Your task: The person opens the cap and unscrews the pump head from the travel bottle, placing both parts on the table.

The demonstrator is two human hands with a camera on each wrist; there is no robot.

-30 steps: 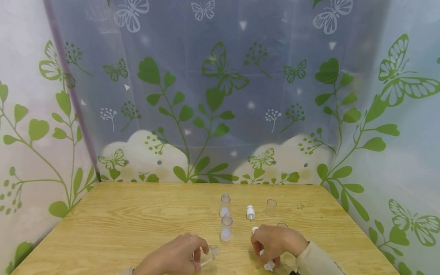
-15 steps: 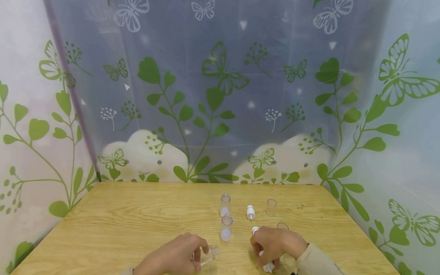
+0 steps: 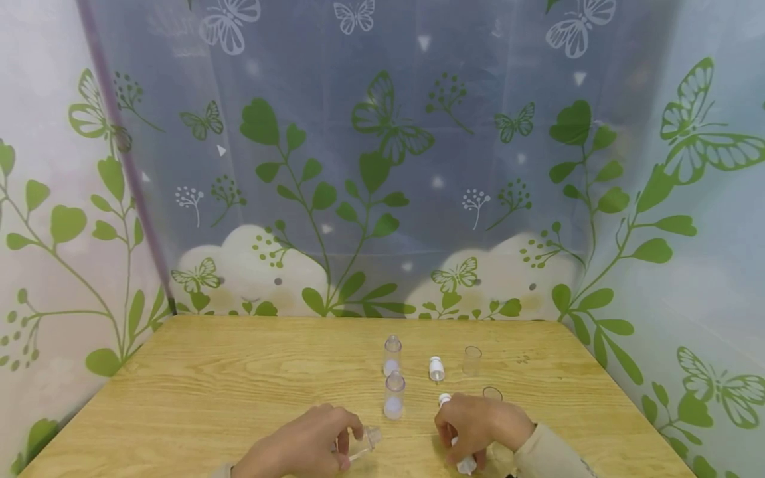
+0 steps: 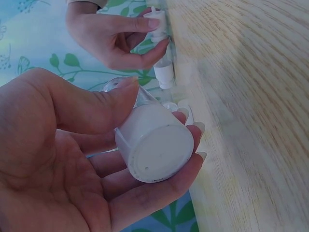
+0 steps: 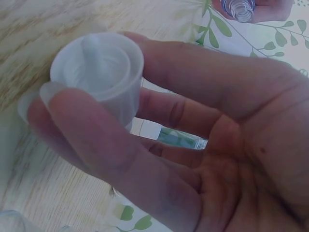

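Observation:
My left hand (image 3: 305, 441) grips a small clear bottle (image 4: 154, 145) with a white base, between the thumb and curled fingers. The bottle lies tilted, its threaded open neck (image 3: 373, 436) pointing right in the head view. To the right, my right hand (image 3: 478, 425) pinches a white pump head (image 5: 96, 63) between thumb and fingers. The right wrist view looks into the pump's hollow underside, with a short stem in its middle. The bottle and the pump head are apart.
Two clear bottles with pointed tops, a far one (image 3: 392, 356) and a near one (image 3: 394, 396), stand mid-table. White pump heads (image 3: 436, 369) (image 3: 445, 398) stand right of them. Clear caps (image 3: 471, 362) (image 3: 493, 393) stand further right on the wooden table (image 3: 239, 372).
Both hands stay nearly in place. The white pump head in my right fingers has shifted very slightly downward in the head view.

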